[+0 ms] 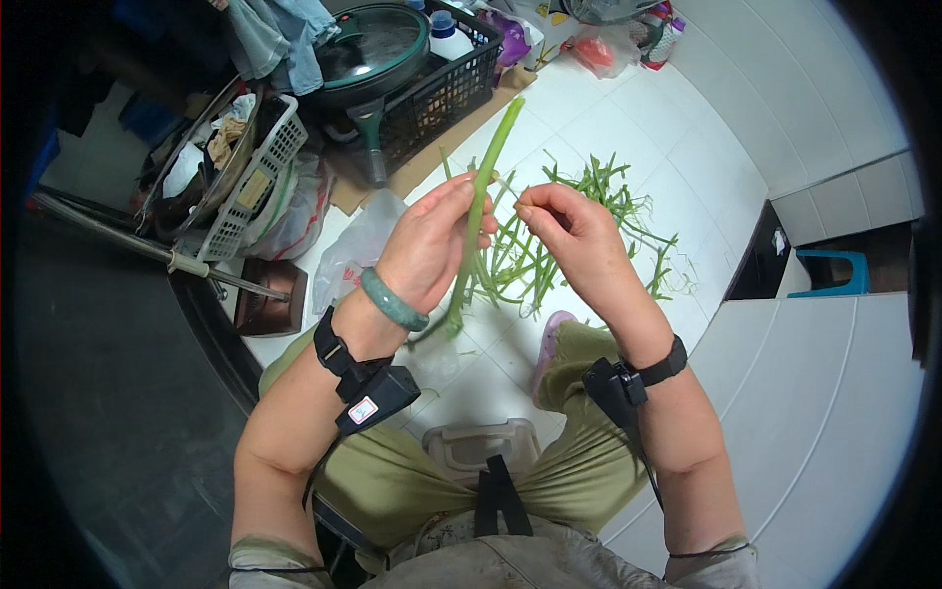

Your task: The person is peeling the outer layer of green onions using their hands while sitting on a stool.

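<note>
A long green vegetable stalk [494,153] stands slantwise in my left hand [430,232], held between thumb and fingers. Its lower end hangs beside the green bangle on my left wrist. Close to the stalk's upper half, my right hand [581,224] pinches a thin pale strip [506,184] between thumb and forefinger. The strip reaches towards the stalk; whether it is still joined there is hard to tell. Below both hands, a heap of green stalk pieces and peelings [541,269] is spread over the white tiled floor [706,191], partly hidden by my hands.
At the back left, a lidded frying pan [375,51] rests on a black plastic crate [441,110], with cardboard [423,166] beneath. A white basket [250,195] and a plastic bag [360,235] lie left. A metal rail [125,228] crosses there. Right stands a blue stool [846,274].
</note>
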Demonstrator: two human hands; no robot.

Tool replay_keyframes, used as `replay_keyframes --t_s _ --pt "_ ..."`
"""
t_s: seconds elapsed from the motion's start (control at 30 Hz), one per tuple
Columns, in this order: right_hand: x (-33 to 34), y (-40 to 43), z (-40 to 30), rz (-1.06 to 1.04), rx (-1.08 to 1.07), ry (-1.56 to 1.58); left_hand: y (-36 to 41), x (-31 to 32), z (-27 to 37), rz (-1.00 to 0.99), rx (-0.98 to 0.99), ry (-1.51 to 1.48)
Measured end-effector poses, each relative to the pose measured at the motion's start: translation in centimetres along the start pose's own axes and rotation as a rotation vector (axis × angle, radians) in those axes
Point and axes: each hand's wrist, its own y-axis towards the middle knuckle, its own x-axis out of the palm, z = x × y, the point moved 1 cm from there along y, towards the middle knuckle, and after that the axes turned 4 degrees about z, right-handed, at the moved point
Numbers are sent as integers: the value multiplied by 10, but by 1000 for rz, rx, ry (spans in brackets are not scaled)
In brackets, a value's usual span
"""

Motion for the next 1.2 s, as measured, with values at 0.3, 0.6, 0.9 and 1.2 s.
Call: replay_keyframes --t_s 0.3,0.6,0.9,1.2 --pt "0 -1 -1 54 -166 -63 -2 5 -2 -106 -113 -80" --pt "1 -2 0 61 -124 14 -2 3 -4 -37 -103 -49" --pt "1 -1 0 45 -99 1 -4 7 -5 -49 -60 48" --pt "3 0 4 15 24 97 -5 13 -14 6 -54 166"
